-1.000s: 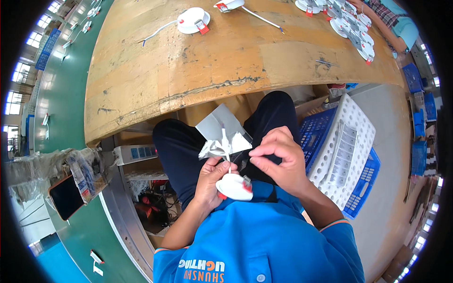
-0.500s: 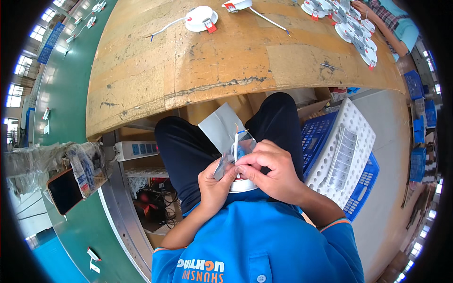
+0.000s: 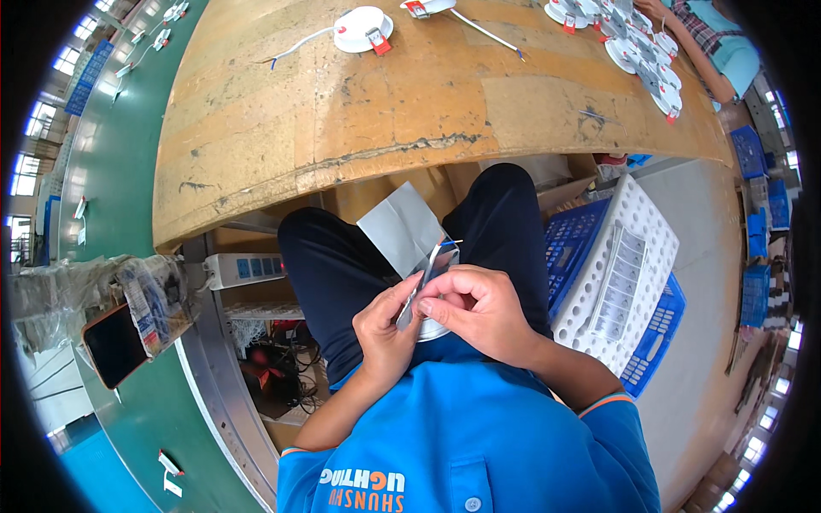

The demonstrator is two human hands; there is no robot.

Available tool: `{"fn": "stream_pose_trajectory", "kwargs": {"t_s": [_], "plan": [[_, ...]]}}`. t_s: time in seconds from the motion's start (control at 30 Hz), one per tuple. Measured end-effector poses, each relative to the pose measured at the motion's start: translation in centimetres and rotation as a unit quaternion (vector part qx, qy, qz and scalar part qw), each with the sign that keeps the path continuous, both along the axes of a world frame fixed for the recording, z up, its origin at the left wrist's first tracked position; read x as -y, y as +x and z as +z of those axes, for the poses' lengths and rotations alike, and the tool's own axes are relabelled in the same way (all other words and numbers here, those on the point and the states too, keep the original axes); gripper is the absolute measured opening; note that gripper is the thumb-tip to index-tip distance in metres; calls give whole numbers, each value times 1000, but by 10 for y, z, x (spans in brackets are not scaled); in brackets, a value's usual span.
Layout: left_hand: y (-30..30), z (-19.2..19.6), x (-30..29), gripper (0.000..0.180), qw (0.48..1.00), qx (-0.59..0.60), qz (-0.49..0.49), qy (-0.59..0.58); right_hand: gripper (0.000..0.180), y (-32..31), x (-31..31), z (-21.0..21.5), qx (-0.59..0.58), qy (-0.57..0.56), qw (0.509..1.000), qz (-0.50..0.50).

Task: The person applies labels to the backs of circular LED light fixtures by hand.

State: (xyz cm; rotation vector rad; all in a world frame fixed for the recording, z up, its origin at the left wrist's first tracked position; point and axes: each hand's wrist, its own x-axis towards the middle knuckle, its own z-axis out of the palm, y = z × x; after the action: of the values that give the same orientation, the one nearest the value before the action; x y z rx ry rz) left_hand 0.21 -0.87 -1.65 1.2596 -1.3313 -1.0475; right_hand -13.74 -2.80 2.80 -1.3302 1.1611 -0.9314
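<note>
**A:** Where are the hands, and what are they doing?

**B:** Both are held close to the body, over the lap of a seated person in a blue polo shirt and dark trousers. The left hand [image 3: 386, 329] is curled, its thumb and fingers pinched on the lower part of a thin grey strip [image 3: 429, 278] that stands tilted between the two hands. The right hand [image 3: 479, 312] is closed too, fingertips pressed to the same strip from the other side. A thin white wire [image 3: 446, 245] sticks out at the strip's top end.

**A:** Is anything else in the hands?

**B:** A round white lamp body [image 3: 430, 329] sits under the right hand, mostly hidden; I cannot tell which hand bears it.

**A:** What lies on the lap?

**B:** A grey sheet [image 3: 400, 229], like a flat bag, rests across the knees just beyond the strip.

**A:** And the surroundings?

**B:** A worn wooden workbench [image 3: 410, 111] lies ahead. On it, well away from the hands, is a round white downlight [image 3: 361, 29] with a red clip, and more of them crowd the far right edge [image 3: 637, 38], near another person's sleeve [image 3: 727, 51]. To the person's right a white perforated tray [image 3: 620, 274] rests on blue crates [image 3: 573, 244]. To the left, a phone [image 3: 115, 342] lies on a green shelf, and a white power strip [image 3: 244, 269] sits under the bench.
</note>
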Motion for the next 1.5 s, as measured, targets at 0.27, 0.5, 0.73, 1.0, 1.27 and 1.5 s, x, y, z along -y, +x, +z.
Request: {"fn": "stream_pose_trajectory", "kwargs": {"t_s": [0.27,0.5,0.73,1.0,1.27,1.5], "plan": [[3,2,2,36,990,117,-16,-79,9,2,-2,-2,31,67,997,11],[5,6,2,41,977,189,-28,-98,11,4,-2,-4,52,94,994,3],[5,5,2,41,978,180,-37,-98,7,8,-4,-7,112,130,985,4],[7,-3,3,27,994,98,-43,-37,4,10,-8,1,167,153,974,-15],[36,24,30,15,883,-247,-198,347,16,-11,19,13,-175,-308,935,-22],[35,26,31,12,868,-218,-268,358,18,-5,34,21,-274,-436,852,94]]}}
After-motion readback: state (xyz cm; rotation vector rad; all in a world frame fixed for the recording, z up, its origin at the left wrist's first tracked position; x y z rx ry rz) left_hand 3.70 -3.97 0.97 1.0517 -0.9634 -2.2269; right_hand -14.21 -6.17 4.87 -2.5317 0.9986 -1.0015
